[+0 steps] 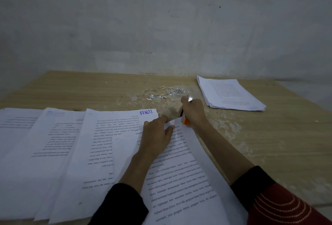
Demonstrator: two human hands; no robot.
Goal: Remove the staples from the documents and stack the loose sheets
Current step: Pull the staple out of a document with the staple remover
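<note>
A printed document [181, 176] lies in front of me, angled toward the table's middle. My left hand [158, 135] rests on its upper part, thumb and forefinger pinching the folded top corner. My right hand [193, 110] grips an orange stapler-type tool [185, 119] whose tip meets that corner. A pile of pulled staples and paper bits [165, 93] lies just beyond my hands. A stack of loose sheets [230, 93] sits at the far right.
Several more documents [53, 149] overlap on the left half of the wooden table [269, 144], one stamped "LUNAS" [146, 112]. A grey wall [161, 27] closes off the table's far edge.
</note>
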